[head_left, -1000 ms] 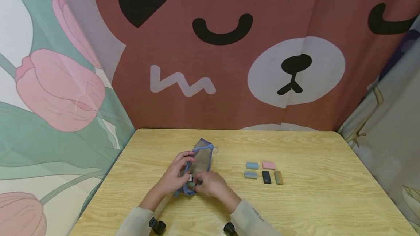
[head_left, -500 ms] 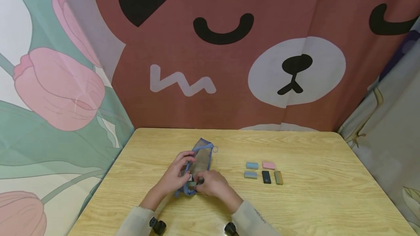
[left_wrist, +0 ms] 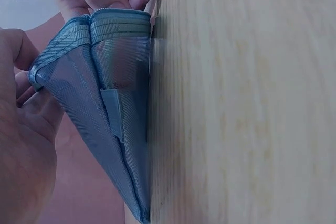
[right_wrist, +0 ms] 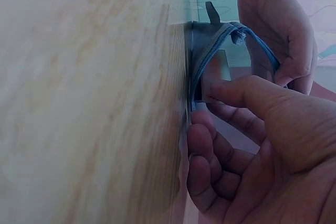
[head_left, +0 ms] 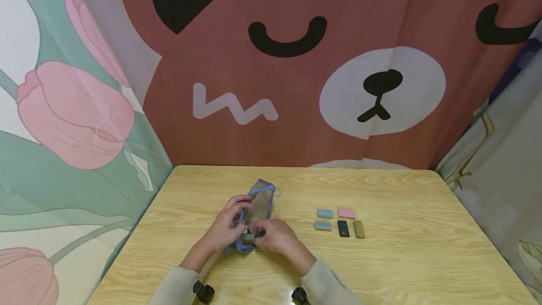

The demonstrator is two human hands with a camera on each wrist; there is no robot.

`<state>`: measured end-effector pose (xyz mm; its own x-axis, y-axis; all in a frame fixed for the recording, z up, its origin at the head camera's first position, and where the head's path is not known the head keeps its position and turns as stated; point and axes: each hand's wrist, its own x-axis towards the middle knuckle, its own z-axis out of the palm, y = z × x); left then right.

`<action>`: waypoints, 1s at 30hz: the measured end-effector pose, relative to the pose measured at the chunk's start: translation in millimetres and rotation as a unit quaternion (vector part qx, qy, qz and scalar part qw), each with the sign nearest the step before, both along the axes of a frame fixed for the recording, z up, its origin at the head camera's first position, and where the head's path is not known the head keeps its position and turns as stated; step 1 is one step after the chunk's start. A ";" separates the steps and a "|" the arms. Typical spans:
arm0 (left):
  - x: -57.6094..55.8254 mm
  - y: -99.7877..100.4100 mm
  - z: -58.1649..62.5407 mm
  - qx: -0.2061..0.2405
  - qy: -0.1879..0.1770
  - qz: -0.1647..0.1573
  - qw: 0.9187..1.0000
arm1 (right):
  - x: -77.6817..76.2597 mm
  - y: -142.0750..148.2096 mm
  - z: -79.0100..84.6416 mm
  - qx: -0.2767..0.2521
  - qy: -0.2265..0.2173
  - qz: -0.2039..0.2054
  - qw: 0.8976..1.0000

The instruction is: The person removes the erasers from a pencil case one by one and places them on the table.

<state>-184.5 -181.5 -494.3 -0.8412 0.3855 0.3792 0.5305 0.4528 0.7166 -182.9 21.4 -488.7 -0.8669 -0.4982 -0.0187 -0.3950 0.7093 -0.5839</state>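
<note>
A blue-edged mesh zip pouch [head_left: 259,211] lies on the table, its unzipped mouth spread toward me. My left hand [head_left: 226,222] grips the pouch's left edge, thumb and fingers on either side of the rim in the left wrist view. At the mouth, my right hand [head_left: 275,238] pinches a small rectangular block [right_wrist: 214,74] between thumb and fingers; its far part sits inside the pouch. From above, a greenish face of a small block [head_left: 247,237] shows between the hands. Through the mesh, a reddish shape [left_wrist: 125,64] is visible near the pouch mouth.
Right of the pouch, several small blocks lie in two rows on the wooden table [head_left: 402,258]: a blue one [head_left: 325,213], a pink one [head_left: 346,213], a grey-blue one [head_left: 323,226], a black one [head_left: 343,228] and a tan one [head_left: 359,229]. Printed curtains hang behind.
My right hand has shifted slightly right at the pouch mouth, and more of the greenish block shows between the hands. The left hand keeps its grip on the pouch edge.
</note>
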 end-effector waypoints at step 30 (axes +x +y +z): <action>0.0 -0.8 1.7 -0.006 0.000 -0.001 1.000 | 1.3 20.3 5.4 -0.039 -0.028 0.001 0.999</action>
